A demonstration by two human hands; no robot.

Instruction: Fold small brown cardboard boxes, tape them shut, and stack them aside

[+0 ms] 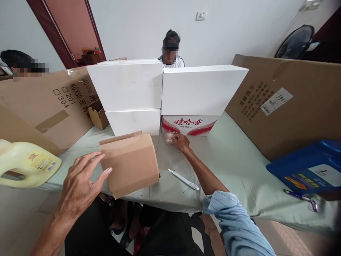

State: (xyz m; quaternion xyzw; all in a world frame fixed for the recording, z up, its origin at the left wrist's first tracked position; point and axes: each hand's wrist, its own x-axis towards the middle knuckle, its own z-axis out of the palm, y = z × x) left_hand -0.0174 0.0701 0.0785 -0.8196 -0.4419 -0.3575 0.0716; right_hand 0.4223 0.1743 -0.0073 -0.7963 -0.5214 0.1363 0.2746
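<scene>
My left hand point(80, 181) holds a small brown cardboard box point(131, 163) by its left side, thumb and fingers spread against it, at the near edge of the pale green table point(234, 156). My right hand point(181, 141) reaches forward across the table and closes on a crumpled clear wad point(169, 136) in front of a red-and-white printed carton point(189, 125). A white utility knife point(183, 179) lies on the table beside my right forearm.
White boxes point(128, 85) stack at the back, one point(202, 89) on the printed carton. Large cardboard sheets point(287, 103) lean at both sides. A yellow jug point(26, 163) sits left, a blue pack point(311, 167) and purple razor point(303, 198) right. A person sits behind the boxes, another at far left.
</scene>
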